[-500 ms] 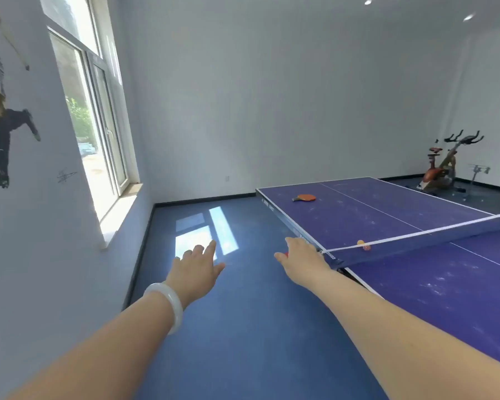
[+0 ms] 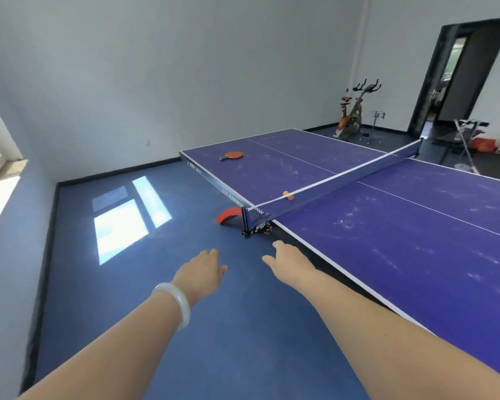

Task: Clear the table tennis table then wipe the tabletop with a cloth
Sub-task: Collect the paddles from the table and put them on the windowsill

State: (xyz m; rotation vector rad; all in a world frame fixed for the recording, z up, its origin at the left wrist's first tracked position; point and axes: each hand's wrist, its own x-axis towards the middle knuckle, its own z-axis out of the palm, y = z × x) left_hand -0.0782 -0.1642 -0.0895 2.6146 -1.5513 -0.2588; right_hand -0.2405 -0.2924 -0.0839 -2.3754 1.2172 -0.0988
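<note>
A purple table tennis table [image 2: 401, 243] with dusty white smears fills the right side, its net [image 2: 341, 183] running across it. On the far half near the end edge lies a red paddle [image 2: 232, 155]. Two orange balls [image 2: 288, 195] rest against the net near its left end. My left hand [image 2: 201, 272], with a pale bangle on the wrist, hangs over the blue floor, fingers relaxed and holding nothing. My right hand [image 2: 287, 261] hovers just left of the table's near side edge, below the net post [image 2: 247, 223], fingers loose and holding nothing. No cloth is visible.
A red curved table foot [image 2: 228, 216] stands on the floor under the net post. At the back are an exercise bike [image 2: 352, 114], a dark doorway [image 2: 456, 73] and a rack with clutter [image 2: 471, 140]. A window is at the left, casting a sunlit patch [image 2: 124, 217].
The view has swung right and drawn back, bringing the whole net, doorway and near table half into sight. Both hands sit lower and farther from the net post.
</note>
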